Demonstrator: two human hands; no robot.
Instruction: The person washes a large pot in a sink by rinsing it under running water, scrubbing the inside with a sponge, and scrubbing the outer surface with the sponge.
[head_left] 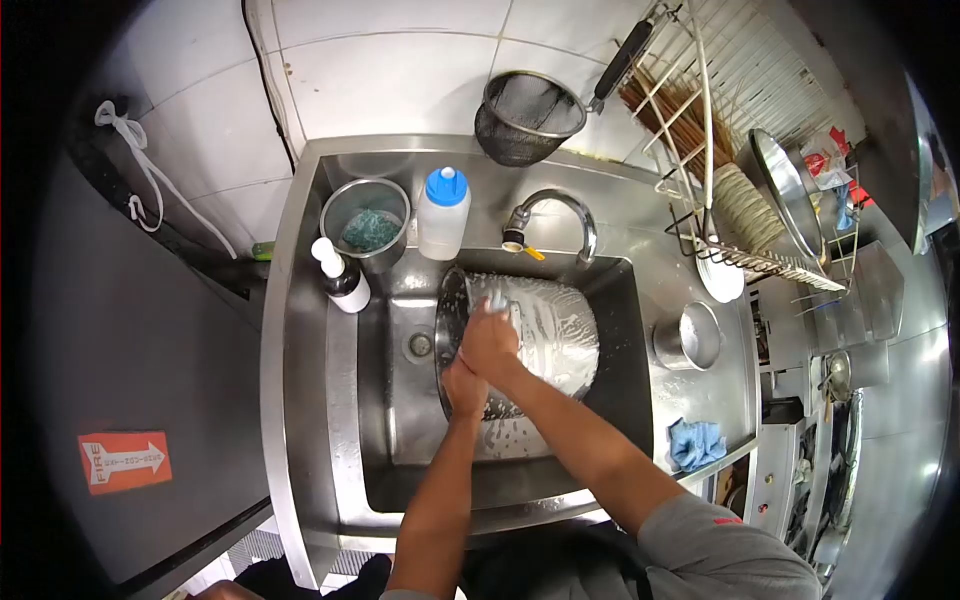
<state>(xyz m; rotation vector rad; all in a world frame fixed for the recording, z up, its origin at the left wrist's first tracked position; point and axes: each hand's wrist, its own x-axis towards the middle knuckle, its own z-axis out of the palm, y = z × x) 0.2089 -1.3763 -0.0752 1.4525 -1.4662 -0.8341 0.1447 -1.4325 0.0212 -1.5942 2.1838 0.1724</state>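
A large metal pot [560, 325] lies on its side in the sink [390, 440], its outer wall streaked with white suds and its mouth toward the left. My left hand [465, 388] is closed at the pot's rim, its fingers partly hidden. Just above it, my right hand [490, 345] presses on the soapy wall near the rim. A pale scrubbing pad [497, 300] shows at its fingertips, mostly covered by the hand. The curved faucet [560, 197] stands behind the pot.
Behind the sink's left side are a metal container [365, 220] with green scouring mesh, a blue-capped bottle [443, 215] and a pump bottle [345, 280]. A strainer [530, 115] hangs on the wall. Rightward are a small pot [687, 337], blue cloth [696, 444] and wire rack [760, 262].
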